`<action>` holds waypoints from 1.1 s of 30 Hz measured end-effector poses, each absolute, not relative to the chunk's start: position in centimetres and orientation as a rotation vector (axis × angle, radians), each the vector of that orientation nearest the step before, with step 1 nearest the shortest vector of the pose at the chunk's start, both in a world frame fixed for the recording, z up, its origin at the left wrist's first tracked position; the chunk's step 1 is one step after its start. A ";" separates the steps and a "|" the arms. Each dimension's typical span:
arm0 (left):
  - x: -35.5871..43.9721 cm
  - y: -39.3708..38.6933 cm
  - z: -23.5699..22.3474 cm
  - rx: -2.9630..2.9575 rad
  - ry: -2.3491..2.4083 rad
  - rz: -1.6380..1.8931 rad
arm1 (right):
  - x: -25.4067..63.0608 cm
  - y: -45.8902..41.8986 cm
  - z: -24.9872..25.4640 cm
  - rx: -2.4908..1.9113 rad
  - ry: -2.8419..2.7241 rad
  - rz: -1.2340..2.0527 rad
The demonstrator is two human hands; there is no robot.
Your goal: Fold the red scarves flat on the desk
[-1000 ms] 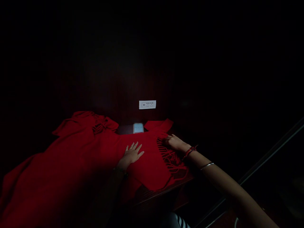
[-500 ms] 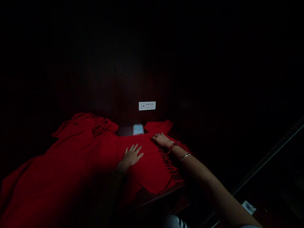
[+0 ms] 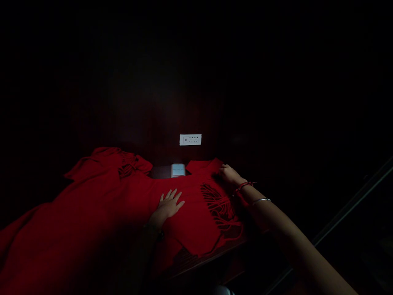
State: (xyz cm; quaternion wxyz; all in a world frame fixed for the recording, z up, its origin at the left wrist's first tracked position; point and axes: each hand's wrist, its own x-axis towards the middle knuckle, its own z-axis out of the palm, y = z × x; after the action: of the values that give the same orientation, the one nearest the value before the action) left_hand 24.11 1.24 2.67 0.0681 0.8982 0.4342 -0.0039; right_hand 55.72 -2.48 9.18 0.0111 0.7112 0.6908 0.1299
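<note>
A red scarf with a fringed end lies spread across a dark table. My left hand rests flat on its middle part, fingers spread, a ring on one finger. At the far right, beyond the fringe, my right hand has its fingers curled closed at the edge of the red cloth. The fingertips there are partly hidden and dim. Red cord and a silver bangle circle the right wrist and forearm.
Bunched red cloth lies at the back left. A small pale blurred item sits by the dark wall, below a white socket plate. The table's front edge shows below the scarf. Most surroundings are very dark.
My right hand has moved to the right, off the scarf's top to the cloth's far right edge, uncovering more fringe. My left hand stays flat in almost the same spot.
</note>
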 end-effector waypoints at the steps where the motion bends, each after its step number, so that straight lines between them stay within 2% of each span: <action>1: 24.1 1.3 2.6 2.704 1.309 -0.013 | 54.7 -2.1 9.0 2.192 2.197 0.415; 6: 24.0 1.1 2.8 2.709 1.308 0.002 | 48.3 0.8 6.6 1.988 2.406 0.389; 10: 23.8 0.9 2.9 2.724 1.299 0.022 | 46.5 1.9 5.5 1.957 2.404 0.322; 21: 23.8 0.9 2.9 2.689 1.309 0.021 | 55.8 -1.6 7.3 2.273 2.098 0.298; 25: 23.8 1.1 2.9 2.674 1.320 0.006 | 55.1 -2.8 7.4 2.303 2.167 0.359; 28: 23.8 1.1 2.9 2.679 1.326 0.004 | 51.6 -2.7 6.6 2.154 2.388 0.369; 30: 23.7 1.2 2.8 2.687 1.332 0.007 | 49.2 -2.5 5.8 1.903 2.601 0.313; 33: 23.6 1.2 2.8 2.702 1.327 0.017 | 47.4 -2.4 4.8 1.779 2.642 0.280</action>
State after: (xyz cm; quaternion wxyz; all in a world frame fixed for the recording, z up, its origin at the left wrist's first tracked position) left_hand 23.63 1.16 2.76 0.0658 0.8956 0.4399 0.0057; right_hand 47.45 -2.43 4.84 -0.0281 0.5561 0.8260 0.0876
